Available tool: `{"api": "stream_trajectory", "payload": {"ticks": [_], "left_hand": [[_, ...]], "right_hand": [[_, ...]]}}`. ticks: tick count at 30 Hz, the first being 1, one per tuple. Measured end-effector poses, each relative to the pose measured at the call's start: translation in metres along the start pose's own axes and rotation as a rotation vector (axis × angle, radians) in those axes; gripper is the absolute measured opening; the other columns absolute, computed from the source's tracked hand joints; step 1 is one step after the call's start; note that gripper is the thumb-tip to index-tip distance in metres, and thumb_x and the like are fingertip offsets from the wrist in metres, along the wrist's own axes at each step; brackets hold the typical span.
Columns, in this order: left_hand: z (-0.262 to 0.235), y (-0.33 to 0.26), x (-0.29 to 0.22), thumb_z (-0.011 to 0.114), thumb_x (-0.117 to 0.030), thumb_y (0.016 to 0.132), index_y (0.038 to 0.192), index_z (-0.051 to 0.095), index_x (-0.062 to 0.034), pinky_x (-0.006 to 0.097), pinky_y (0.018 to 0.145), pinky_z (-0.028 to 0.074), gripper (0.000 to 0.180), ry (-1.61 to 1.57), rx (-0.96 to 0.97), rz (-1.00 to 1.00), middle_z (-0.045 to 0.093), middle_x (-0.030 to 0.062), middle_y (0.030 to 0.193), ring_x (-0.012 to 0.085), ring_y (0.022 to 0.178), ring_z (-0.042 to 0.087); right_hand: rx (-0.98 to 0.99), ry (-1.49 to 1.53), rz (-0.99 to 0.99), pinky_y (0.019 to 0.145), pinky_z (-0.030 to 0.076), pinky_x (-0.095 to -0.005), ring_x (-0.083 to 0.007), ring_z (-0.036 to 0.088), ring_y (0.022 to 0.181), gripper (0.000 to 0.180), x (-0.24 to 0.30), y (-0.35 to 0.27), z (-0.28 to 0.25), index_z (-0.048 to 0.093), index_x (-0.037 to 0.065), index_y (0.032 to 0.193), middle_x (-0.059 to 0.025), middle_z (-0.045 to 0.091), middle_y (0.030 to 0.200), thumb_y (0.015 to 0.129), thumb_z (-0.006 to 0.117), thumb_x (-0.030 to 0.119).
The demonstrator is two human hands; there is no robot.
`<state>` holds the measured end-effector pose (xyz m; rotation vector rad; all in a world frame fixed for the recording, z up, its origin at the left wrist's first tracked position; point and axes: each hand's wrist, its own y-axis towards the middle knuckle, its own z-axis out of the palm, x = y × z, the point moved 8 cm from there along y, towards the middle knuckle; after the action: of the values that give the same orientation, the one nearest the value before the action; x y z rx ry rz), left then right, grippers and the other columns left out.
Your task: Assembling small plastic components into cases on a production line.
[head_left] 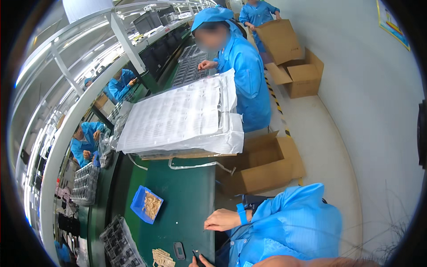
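Observation:
My right hand (pixel 222 220), with a blue band at its wrist, is over the edge of the green work table (pixel 191 191). Its fingers are curled closed, and what they hold, if anything, is hidden. Cut off by the lower edge, my left hand (pixel 201 261) pinches a small black part (pixel 196 256). A small dark grey, rounded block (pixel 179 250) lies just left of that hand. Beside it is a pile of flat tan pieces (pixel 163 258). Farther off, a tilted blue bin (pixel 138 205) holds many small tan pieces (pixel 152 204). One tiny white bit (pixel 176 222) rests between bin and right hand.
A stack covered with white sheets (pixel 178 115) stands across the table's far part, loose straps hanging from it. Black moulded trays (pixel 118 244) lie at lower left. Open cardboard boxes (pixel 267 173) are on the floor at right. A co-worker (pixel 249 75) in blue stands beyond the stack.

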<state>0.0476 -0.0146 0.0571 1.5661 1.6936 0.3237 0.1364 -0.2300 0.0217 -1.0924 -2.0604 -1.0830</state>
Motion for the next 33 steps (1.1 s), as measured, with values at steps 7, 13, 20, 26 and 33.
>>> {"api": "stream_trajectory", "payload": {"ticks": [7, 13, 20, 26, 33], "left_hand": [[0.011, -0.006, 0.015, 0.087, -0.026, 0.075, 0.093, 0.081, -0.0114, 0.042, 0.067, 0.049, 0.024, 0.059, -0.043, 0.023, 0.064, 0.0113, 0.088, 0.0282, 0.075, 0.059], [0.009, 0.000, 0.009, 0.086, -0.028, 0.077, 0.095, 0.081, -0.0131, 0.042, 0.066, 0.050, 0.024, 0.075, 0.036, 0.058, 0.065, 0.0113, 0.087, 0.0281, 0.073, 0.060], [0.010, 0.000, 0.012, 0.085, -0.027, 0.079, 0.093, 0.081, -0.0133, 0.041, 0.063, 0.050, 0.020, 0.053, 0.102, 0.030, 0.064, 0.0102, 0.085, 0.0279, 0.070, 0.061], [0.008, 0.004, 0.011, 0.082, -0.025, 0.082, 0.093, 0.081, -0.0141, 0.039, 0.065, 0.049, 0.015, 0.031, 0.087, 0.075, 0.063, 0.0062, 0.084, 0.0263, 0.074, 0.060], [0.043, -0.019, 0.039, 0.081, -0.034, 0.082, 0.097, 0.080, -0.0262, 0.042, 0.066, 0.048, 0.016, 0.250, 0.148, 0.077, 0.065, -0.0002, 0.089, 0.0260, 0.080, 0.061]], "right_hand": [[0.014, -0.173, 0.015, 0.061, 0.053, -0.0424, -0.0307, 0.069, 0.074, 0.017, -0.005, 0.019, 0.007, 0.068, 0.009, 0.097, -0.0087, 0.072, 0.084, 0.097, 0.059, 0.023], [-0.166, -0.150, -0.100, 0.061, 0.055, -0.0373, -0.0290, 0.070, 0.072, 0.017, 0.002, 0.038, 0.003, 0.070, 0.006, 0.099, -0.0093, 0.073, 0.084, 0.095, 0.062, 0.020], [-0.433, -0.207, -0.118, 0.060, 0.055, -0.0364, -0.0269, 0.070, 0.070, 0.012, -0.004, 0.037, 0.007, 0.073, 0.007, 0.097, -0.0074, 0.073, 0.082, 0.092, 0.067, 0.017], [-0.405, -0.290, -0.074, 0.062, 0.056, -0.0358, -0.0262, 0.070, 0.072, 0.012, 0.001, 0.041, 0.008, 0.073, 0.007, 0.098, -0.0068, 0.073, 0.085, 0.092, 0.067, 0.016], [-0.461, -0.257, -0.126, 0.060, 0.056, -0.0332, -0.0254, 0.071, 0.071, 0.013, 0.001, 0.037, 0.006, 0.074, 0.006, 0.100, -0.0080, 0.074, 0.084, 0.092, 0.068, 0.014]]}}
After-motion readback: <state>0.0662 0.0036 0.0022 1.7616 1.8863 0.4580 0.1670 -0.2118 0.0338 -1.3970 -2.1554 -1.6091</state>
